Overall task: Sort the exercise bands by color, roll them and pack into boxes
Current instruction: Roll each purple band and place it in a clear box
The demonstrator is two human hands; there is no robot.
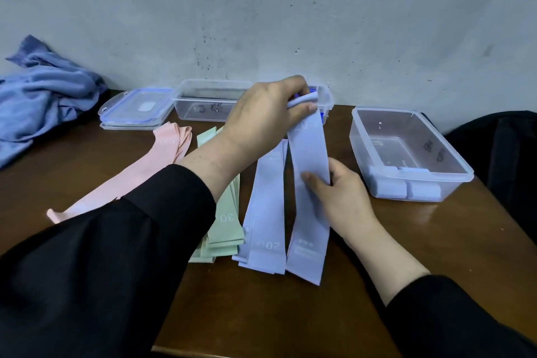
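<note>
A lavender exercise band point(308, 212) lies lengthwise on the wooden table point(290, 314). My left hand point(267, 113) pinches its far end, which is curled over, lifted above the table. My right hand point(340, 197) holds the band's right edge at mid-length. Beside it on the left lie more lavender bands point(266, 209), then green bands point(226, 224) and pink bands point(139, 171), both partly hidden under my left arm. The clear box point(406, 154) on the right holds two rolled lavender bands point(404, 189) at its near wall.
A second clear box point(209, 102) stands at the back against the wall, partly behind my left hand. Stacked lids point(136, 109) lie to its left. A crumpled blue cloth point(43, 96) fills the far left corner. A black bag point(505, 160) sits off the table's right edge.
</note>
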